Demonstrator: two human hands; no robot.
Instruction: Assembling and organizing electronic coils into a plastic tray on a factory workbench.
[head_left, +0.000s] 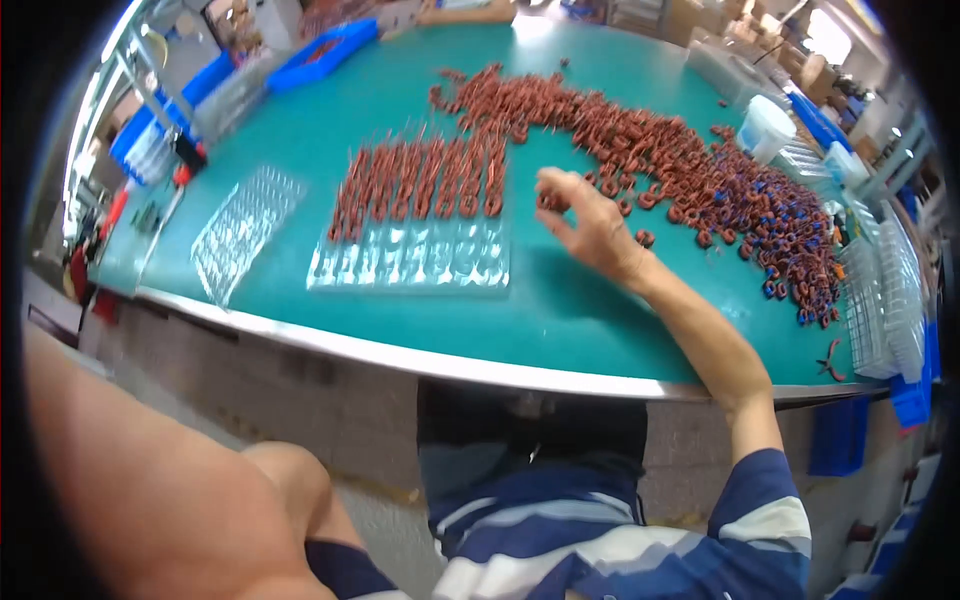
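My right hand [592,220] hovers over the green table, to the right of a clear plastic tray [400,268]. Its thumb and fingers pinch a small reddish-brown wound ring coil [549,199]. Rows of similar coils [420,185] with wire leads lie in the tray's upper part, while the pockets along its near edge hold none. Behind and right of my hand spreads a large heap of loose coils [620,130]. My left arm [150,470] is raised close to the camera, bent at the elbow; its hand is out of the picture.
Another clear tray [245,235] lies to the left. Blue bins [322,55] stand at the far left, a white tub [766,128] at the right. Coils with blue parts [775,220] fill the heap's right end. Red-handled pliers [832,360] and stacked clear trays [885,290] sit near the right edge.
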